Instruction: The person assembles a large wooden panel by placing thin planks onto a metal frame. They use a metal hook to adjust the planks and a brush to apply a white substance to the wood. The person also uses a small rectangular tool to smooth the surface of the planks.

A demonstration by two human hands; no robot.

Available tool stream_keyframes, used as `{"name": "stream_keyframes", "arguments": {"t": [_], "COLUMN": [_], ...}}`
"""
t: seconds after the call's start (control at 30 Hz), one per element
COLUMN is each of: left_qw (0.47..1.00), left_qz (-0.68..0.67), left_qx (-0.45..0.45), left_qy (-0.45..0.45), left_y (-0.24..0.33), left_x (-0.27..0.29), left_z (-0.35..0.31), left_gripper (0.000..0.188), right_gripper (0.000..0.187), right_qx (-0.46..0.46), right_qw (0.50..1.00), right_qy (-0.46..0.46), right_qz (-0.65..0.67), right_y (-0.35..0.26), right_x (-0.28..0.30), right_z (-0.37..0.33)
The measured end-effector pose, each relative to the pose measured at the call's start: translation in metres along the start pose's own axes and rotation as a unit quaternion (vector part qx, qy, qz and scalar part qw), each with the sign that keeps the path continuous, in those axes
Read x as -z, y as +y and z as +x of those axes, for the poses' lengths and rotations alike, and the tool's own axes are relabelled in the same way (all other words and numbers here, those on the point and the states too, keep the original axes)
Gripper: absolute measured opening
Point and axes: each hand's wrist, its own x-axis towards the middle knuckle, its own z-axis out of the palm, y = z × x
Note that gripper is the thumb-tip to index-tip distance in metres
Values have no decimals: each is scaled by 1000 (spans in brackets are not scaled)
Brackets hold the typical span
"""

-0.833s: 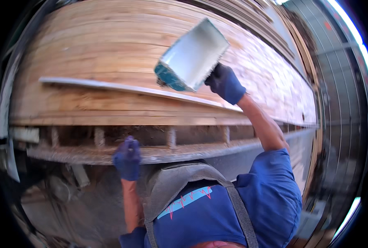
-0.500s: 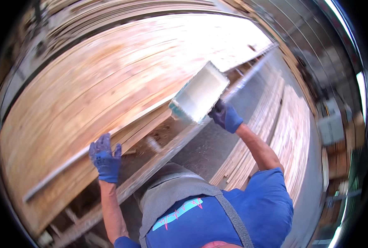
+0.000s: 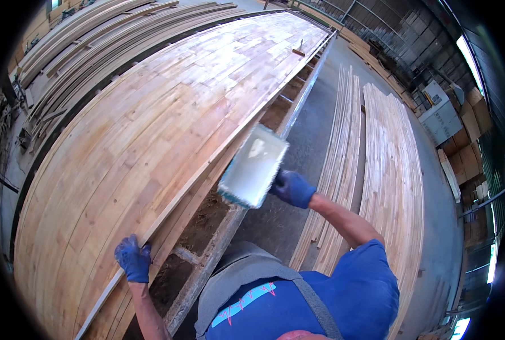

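A rectangular open container (image 3: 254,167) with a ragged teal-green rim hangs tilted over the gap along the bench's right edge. White liquid or paste coats its inside. My right hand (image 3: 294,188), in a dark blue glove, grips it at its right side. At the lower left, my left hand (image 3: 133,258), also gloved in blue, is closed over a long narrow wooden strip (image 3: 164,214), thumb on the near side. This strip runs along the edge of a wide panel of joined wooden boards (image 3: 127,153).
A worn metal frame rail (image 3: 207,263) borders the bench near my body. Long wooden strips (image 3: 391,164) lie in stacks on the right. More lengths of timber (image 3: 110,48) lie beyond the panel. A small handled tool (image 3: 299,52) rests at the panel's far end. Cardboard boxes (image 3: 468,158) stand far right.
The view has turned and sharpened, showing more of the panel's far end. The container in my right hand appears lower and tipped differently. My left hand stays at the strip, its fingers more curled.
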Motion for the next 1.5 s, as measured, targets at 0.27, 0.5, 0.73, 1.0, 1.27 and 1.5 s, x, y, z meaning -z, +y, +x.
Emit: {"name": "stream_keyframes", "arguments": {"t": [0.27, 0.5, 0.73, 1.0, 1.27, 1.5], "left_qw": [1000, 999, 1000, 992, 951, 885], "left_qz": [15, 16, 12, 112, 130, 124], "left_qx": [2, 27, 22, 31, 243, 407], "left_qy": [9, -30, 4, 45, 143, 187], "left_y": [-11, -24, -9, -20, 26, 55], "left_x": [9, 5, -1, -1, 63, 55], "left_z": [22, 24, 31, -12, -48, -193], "left_gripper": [26, 28, 29, 40, 56, 42], "right_gripper": [36, 35, 31, 32, 22, 19], "right_qx": [119, 177, 176, 246, 336, 391], "right_qw": [986, 966, 958, 920, 905, 872], "right_qy": [-109, -184, -218, -305, -259, -293], "right_qz": [42, 35, 67, 11, 33, -26], "right_y": [-107, -91, -57, -84, -55, -131], "right_x": [-28, -29, 0, -6, -43, -75], "right_z": [93, 148, 183, 221, 218, 216]}}
